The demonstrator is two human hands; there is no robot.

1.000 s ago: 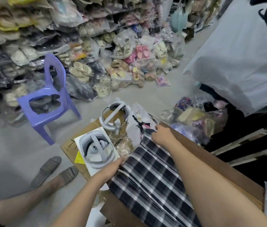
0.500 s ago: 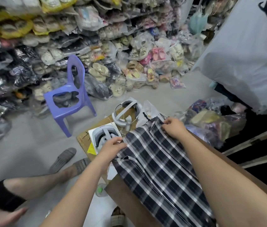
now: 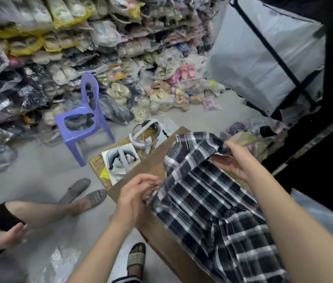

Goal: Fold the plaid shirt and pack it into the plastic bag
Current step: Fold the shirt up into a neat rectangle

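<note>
Plaid shirt [image 3: 208,193] half-raised off a brown board [image 3: 151,164], both hands gripping its far end.

Soft, light cloth, likely to sag and slide, so corners or seams look the best hold: the left hand [image 3: 135,193] pinches the near-left edge, the right hand [image 3: 237,158] clamps the lifted far corner, hands well apart. Beyond lie white headbands [image 3: 147,135] and a purple chair [image 3: 83,123]. No legible writing or label anywhere.

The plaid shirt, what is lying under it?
Under the plaid shirt is a brown cardboard surface, visible along its left edge. Whatever else lies beneath the cloth is covered.
</note>
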